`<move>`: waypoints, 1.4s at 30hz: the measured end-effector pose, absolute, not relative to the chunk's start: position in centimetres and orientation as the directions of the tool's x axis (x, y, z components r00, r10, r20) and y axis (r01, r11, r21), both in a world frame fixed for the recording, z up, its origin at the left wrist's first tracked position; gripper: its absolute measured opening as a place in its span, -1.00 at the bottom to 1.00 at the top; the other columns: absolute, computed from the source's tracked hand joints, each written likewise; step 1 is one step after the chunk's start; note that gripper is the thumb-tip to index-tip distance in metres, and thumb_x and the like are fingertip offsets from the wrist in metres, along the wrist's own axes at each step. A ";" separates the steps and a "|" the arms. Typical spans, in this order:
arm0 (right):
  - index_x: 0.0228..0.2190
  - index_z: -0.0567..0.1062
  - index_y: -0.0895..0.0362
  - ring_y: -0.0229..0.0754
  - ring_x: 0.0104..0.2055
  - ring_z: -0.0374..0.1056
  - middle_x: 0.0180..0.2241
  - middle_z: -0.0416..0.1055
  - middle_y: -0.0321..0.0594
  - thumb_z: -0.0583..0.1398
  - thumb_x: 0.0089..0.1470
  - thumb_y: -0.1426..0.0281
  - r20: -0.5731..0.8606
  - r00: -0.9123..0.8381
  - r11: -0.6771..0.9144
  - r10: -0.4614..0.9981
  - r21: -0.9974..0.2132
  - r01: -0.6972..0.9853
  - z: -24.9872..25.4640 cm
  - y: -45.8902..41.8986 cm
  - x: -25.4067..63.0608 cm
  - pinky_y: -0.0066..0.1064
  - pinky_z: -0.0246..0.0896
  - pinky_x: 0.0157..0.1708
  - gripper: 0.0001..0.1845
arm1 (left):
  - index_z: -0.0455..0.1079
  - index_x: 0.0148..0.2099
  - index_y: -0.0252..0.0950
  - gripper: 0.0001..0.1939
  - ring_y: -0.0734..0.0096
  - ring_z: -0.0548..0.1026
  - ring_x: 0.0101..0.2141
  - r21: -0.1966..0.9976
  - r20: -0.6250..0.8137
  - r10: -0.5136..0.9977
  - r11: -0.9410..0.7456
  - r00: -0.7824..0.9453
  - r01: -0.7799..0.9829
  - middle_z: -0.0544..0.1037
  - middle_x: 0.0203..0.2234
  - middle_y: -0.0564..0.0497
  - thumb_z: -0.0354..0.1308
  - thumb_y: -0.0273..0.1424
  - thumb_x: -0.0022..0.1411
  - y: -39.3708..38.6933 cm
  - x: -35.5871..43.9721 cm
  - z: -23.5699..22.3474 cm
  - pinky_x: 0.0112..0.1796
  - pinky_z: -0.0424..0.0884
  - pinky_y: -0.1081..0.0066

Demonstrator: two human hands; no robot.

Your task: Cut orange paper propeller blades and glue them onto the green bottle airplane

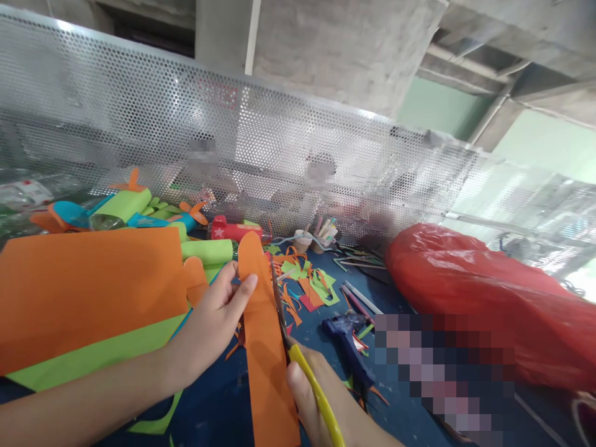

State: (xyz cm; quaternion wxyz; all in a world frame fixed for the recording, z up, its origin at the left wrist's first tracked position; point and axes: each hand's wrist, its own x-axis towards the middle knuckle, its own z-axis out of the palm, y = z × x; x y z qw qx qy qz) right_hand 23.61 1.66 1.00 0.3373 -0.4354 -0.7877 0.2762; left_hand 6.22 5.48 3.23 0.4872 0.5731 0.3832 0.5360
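My left hand pinches a long orange foam or paper strip near its upper end, thumb on the front face. That strip has a rounded top and hangs down past the lower edge of view. In my right hand is a pair of scissors with yellow handles. Their dark blades lie along the strip's right edge, pointing up toward the rounded end. How far the blades are parted is hard to make out.
Large orange sheets lie left over a green sheet. Coloured scraps and a blue glue gun lie right of the strip. Bottle-and-paper models stand behind. A red plastic bag sits right, before a perforated metal screen.
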 end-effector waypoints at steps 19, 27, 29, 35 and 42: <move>-0.52 0.30 0.06 -0.24 -0.65 0.10 -0.68 0.22 -0.31 -0.20 0.14 -0.18 0.305 -0.422 0.501 0.853 -0.705 0.503 1.3 1.6 23.8 -0.39 -0.08 -0.66 -0.35 | 0.21 -0.24 -0.19 -0.77 0.40 0.34 -0.53 0.920 0.335 0.942 -0.319 -0.033 0.226 0.31 -0.58 0.17 -0.04 -0.14 0.28 5.9 5.6 3.7 -0.47 0.24 0.42; -0.54 0.31 0.05 -0.23 -0.65 0.08 -0.69 0.22 -0.30 -0.19 0.11 -0.20 0.287 -0.413 0.477 0.864 -0.730 0.490 1.4 1.7 23.8 -0.39 -0.06 -0.65 -0.34 | 0.10 -0.30 -0.17 -0.75 0.45 0.12 -0.61 0.911 0.333 0.943 -0.316 -0.020 0.264 0.03 -0.62 0.23 -0.09 -0.13 0.33 6.1 5.6 3.3 -0.53 0.13 0.43; -0.55 0.32 0.06 -0.23 -0.65 0.09 -0.69 0.22 -0.30 -0.21 0.11 -0.21 0.286 -0.413 0.477 0.865 -0.724 0.498 1.4 1.7 23.8 -0.39 -0.05 -0.65 -0.32 | 0.08 -0.31 -0.17 -0.75 0.45 0.11 -0.60 0.909 0.329 0.944 -0.310 -0.022 0.277 0.01 -0.62 0.23 -0.10 -0.13 0.33 6.1 5.6 3.3 -0.52 0.12 0.43; -0.51 0.38 0.11 -0.25 -0.64 0.12 -0.72 0.20 -0.32 -0.27 0.07 -0.26 0.210 -0.434 0.440 0.876 -0.715 0.544 2.0 1.5 23.7 -0.44 0.02 -0.64 -0.20 | 0.17 -0.24 -0.19 -0.78 0.41 0.28 -0.54 0.904 0.343 0.938 -0.317 -0.047 0.286 0.21 -0.58 0.19 -0.08 -0.15 0.32 5.8 5.7 3.5 -0.47 0.23 0.41; -0.53 0.40 0.12 -0.26 -0.63 0.11 -0.72 0.16 -0.33 -0.29 0.00 -0.30 0.196 -0.366 0.391 0.910 -0.699 0.599 2.4 1.1 23.4 -0.45 0.01 -0.64 -0.15 | 0.24 -0.27 -0.18 -0.79 0.34 0.39 -0.52 0.917 0.343 0.937 -0.320 -0.061 0.236 0.35 -0.59 0.15 -0.04 -0.16 0.28 5.7 5.7 3.6 -0.49 0.30 0.40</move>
